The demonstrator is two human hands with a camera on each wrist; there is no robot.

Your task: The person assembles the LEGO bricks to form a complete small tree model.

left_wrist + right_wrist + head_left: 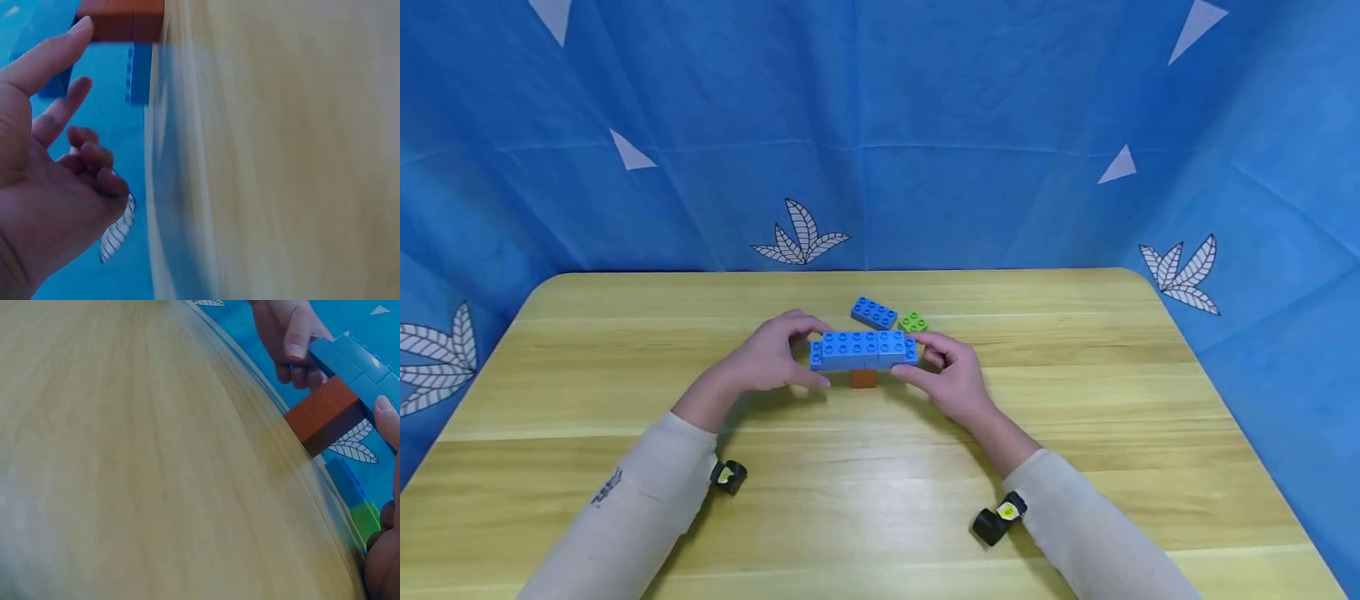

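Light-blue studded bricks (850, 347) form a long bar in the head view, set on top of orange-brown bricks (863, 379). In the right wrist view the orange-brown bricks (322, 415) sit under the middle of the blue bar (359, 359). The left hand (775, 352) spans the bar's left end, thumb at the front and forefinger behind. At the other end, the right hand (951, 377) pinches the bar, its thumb against the front side. In the left wrist view, the left hand (59, 162) has its other fingers curled below the forefinger.
Just behind the bar, a darker blue brick (873, 312) and a small green brick (913, 322) lie on the wooden table (865, 500). A blue patterned cloth (925, 200) hangs along the table's far edge. Black straps with small devices are on both sleeves.
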